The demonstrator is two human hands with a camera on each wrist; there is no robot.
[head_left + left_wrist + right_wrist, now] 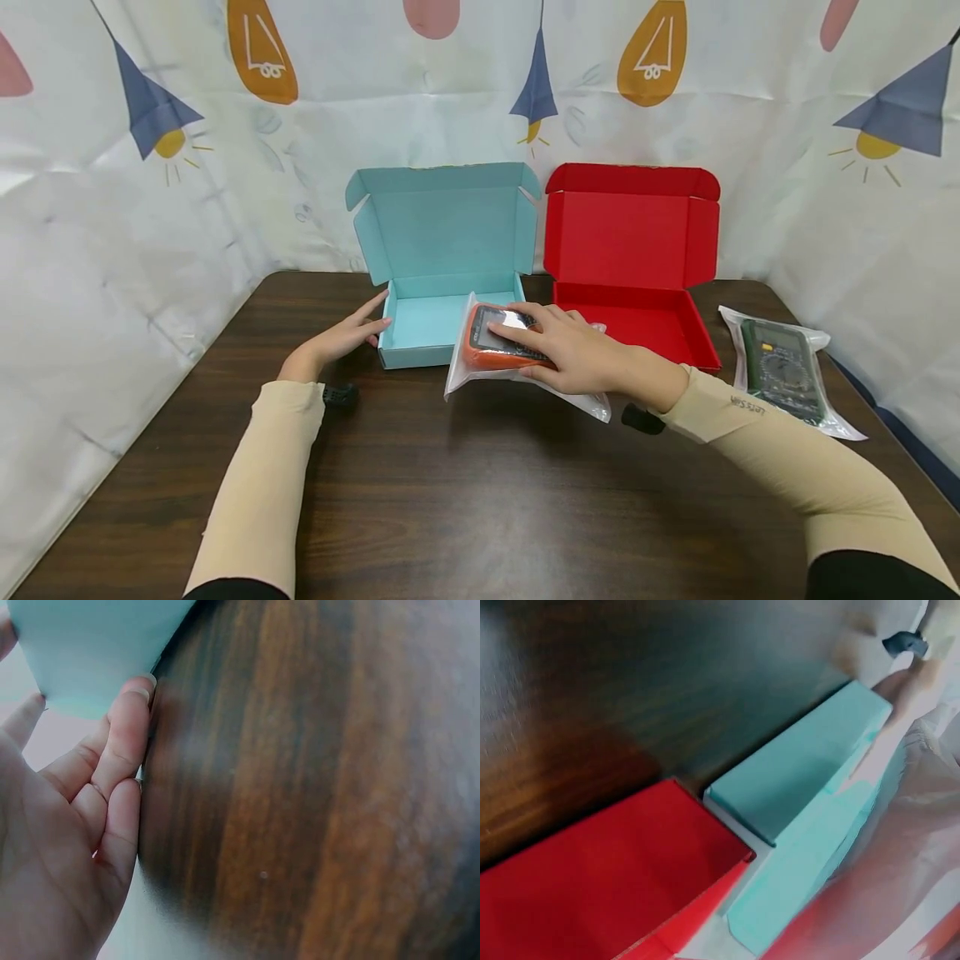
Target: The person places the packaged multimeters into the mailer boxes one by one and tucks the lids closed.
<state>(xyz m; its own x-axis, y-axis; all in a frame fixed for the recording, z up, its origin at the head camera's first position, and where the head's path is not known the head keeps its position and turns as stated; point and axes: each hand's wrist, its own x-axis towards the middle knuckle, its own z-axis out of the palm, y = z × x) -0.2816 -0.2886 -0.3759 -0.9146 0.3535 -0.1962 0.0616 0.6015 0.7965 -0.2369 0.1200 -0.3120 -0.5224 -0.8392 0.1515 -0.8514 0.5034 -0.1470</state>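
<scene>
Bagged orange meter (492, 340) is pinched in right grip (576, 352), long axis left-right, at lower-right corner of teal box (416, 357), mid-frame. Box's left side is touched by spread left grip (341, 337).

Red box (622, 242), lid raised; bagged green multimeter (782, 371) farther right; dark wooden table (465, 508); lamp-print cloth (450, 108) behind.

The right hand (573, 354) holds an orange-and-black meter (491, 354) in a clear plastic bag (458, 373) near an open light-blue cardboard box (420, 357). The left hand (337, 340) touches that box's side. An open red cardboard box (622, 237) and a bagged green meter (782, 367) sit further right.
</scene>
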